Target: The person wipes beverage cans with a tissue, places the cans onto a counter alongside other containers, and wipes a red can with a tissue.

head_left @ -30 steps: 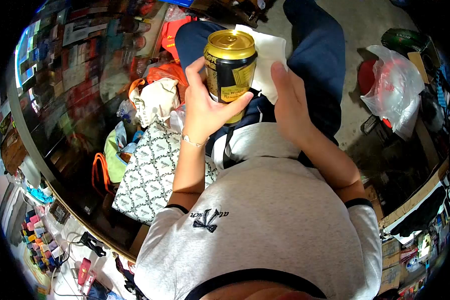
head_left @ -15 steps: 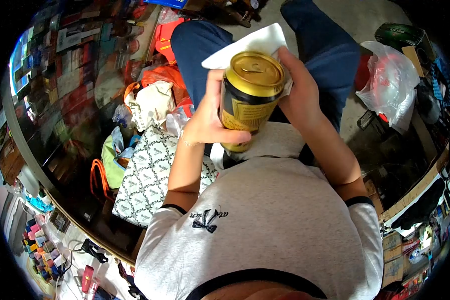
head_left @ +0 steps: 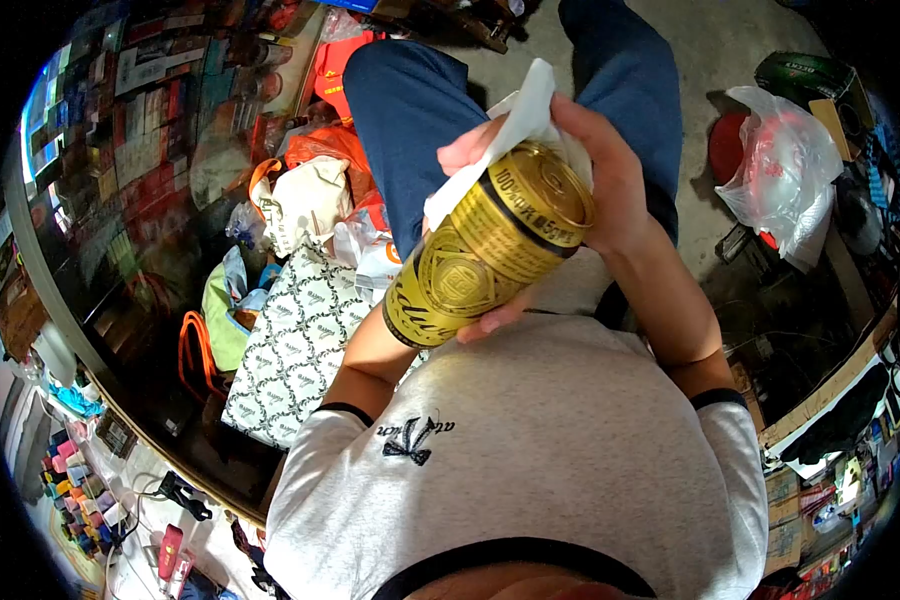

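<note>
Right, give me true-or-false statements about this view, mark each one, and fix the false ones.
1. The gold metal drinks can with black lettering is tilted. True.
2. The can stands on the floor. False: the bare left hand holds it.
3. The bare right hand is at the can's top end. True.
4. The thin, flexible white sheet lies apart from the hands. False: the right hand holds the sheet against the can.
5. The see-through whitish plastic bag is on the view's right side. True.
6. The crumpled orange plastic bag is there too. False: it is on the left side.
</note>
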Available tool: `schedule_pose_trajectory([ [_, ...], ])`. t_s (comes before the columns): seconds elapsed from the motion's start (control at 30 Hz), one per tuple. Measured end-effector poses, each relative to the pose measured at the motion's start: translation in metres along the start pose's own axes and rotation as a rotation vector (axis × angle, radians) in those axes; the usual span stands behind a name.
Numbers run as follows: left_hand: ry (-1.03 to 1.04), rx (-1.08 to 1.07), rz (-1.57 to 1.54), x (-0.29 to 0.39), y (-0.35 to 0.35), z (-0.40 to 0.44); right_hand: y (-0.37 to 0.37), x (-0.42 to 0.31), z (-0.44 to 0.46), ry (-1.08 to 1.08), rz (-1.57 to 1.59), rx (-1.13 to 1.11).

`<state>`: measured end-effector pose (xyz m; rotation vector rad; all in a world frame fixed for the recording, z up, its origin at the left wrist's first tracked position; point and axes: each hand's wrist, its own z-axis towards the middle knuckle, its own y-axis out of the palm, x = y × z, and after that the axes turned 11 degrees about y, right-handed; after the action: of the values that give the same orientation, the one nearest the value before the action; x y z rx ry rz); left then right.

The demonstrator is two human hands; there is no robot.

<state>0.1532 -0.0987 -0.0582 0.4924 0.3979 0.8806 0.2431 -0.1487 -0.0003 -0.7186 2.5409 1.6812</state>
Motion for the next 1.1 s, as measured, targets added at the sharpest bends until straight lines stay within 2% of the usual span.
schedule_pose_trajectory([
  [0.07, -0.111, -0.26, -0.251, 0.013, -0.015, 0.025, 0.004, -0.002, 0.0, -0.054, -0.086, 0.009],
  [0.13, -0.209, -0.345, -0.376, -0.001, -0.019, 0.016, 0.015, -0.01, -0.006, -0.098, -0.302, -0.041],
  [0.17, -0.219, -0.362, -0.387, -0.01, -0.017, 0.014, 0.012, -0.008, -0.005, -0.107, -0.31, -0.021],
  [0.2, -0.074, -0.291, -0.499, -0.019, -0.013, 0.013, 0.005, -0.004, -0.003, -0.044, -0.225, -0.001],
  [0.23, 0.021, -0.233, -0.508, -0.027, -0.005, 0.007, 0.007, -0.009, -0.004, -0.068, -0.28, -0.049],
  [0.3, 0.27, 0.075, -0.331, -0.042, 0.016, -0.017, 0.011, -0.02, -0.006, -0.123, -0.384, -0.144],
  [0.33, 0.408, 0.252, -0.255, -0.053, 0.031, -0.022, 0.016, -0.029, -0.011, -0.096, -0.494, -0.093],
  [0.4, 0.769, 0.698, -0.15, -0.07, 0.066, -0.015, 0.02, -0.036, -0.011, -0.224, -0.717, -0.089],
  [0.43, 0.834, 0.799, -0.084, -0.069, 0.072, -0.01, 0.021, -0.039, -0.009, -0.381, -0.833, -0.134],
  [0.47, 0.853, 0.796, -0.058, -0.063, 0.073, -0.004, 0.014, -0.034, -0.003, -0.572, -1.008, -0.156],
  [0.5, 0.858, 0.788, -0.041, -0.062, 0.075, -0.002, 0.015, -0.033, -0.005, -0.505, -0.903, -0.153],
  [0.57, 0.825, 0.686, 0.012, -0.058, 0.067, -0.016, 0.02, -0.036, -0.01, -0.469, -0.925, -0.136],
  [0.6, 0.791, 0.624, 0.048, -0.052, 0.062, -0.021, 0.02, -0.036, -0.009, -0.485, -0.933, -0.136],
  [0.63, 0.648, 0.547, 0.168, -0.039, 0.064, -0.027, 0.018, -0.035, -0.009, -0.646, -1.027, -0.131],
  [0.67, 0.682, 0.495, 0.184, -0.038, 0.066, -0.028, 0.015, -0.035, -0.008, -0.806, -1.114, -0.122],
  [0.7, 0.715, 0.443, 0.197, -0.033, 0.068, -0.021, 0.012, -0.037, -0.011, -0.822, -1.117, -0.118],
  [0.77, 0.813, 0.295, 0.218, -0.019, 0.07, -0.002, 0.005, -0.041, -0.019, -0.829, -1.401, -0.002],
  [0.83, 0.957, 0.227, 0.32, -0.016, 0.085, -0.006, -0.002, -0.03, -0.017, -0.73, -1.088, 0.175],
  [0.9, 1.069, 0.199, 0.406, -0.012, 0.098, -0.01, -0.005, -0.024, -0.027, -0.267, -0.614, 0.347],
  [0.93, 1.089, 0.25, 0.463, -0.011, 0.104, -0.013, -0.004, -0.023, -0.026, -0.269, -0.613, 0.342],
  [1.0, 1.104, 0.403, 0.598, -0.013, 0.116, -0.018, -0.001, -0.02, -0.021, -0.422, -0.555, 0.476],
  [1.1, 0.91, 0.656, 0.778, -0.018, 0.124, -0.023, 0.013, -0.017, -0.02, -0.382, -0.686, 0.441],
])
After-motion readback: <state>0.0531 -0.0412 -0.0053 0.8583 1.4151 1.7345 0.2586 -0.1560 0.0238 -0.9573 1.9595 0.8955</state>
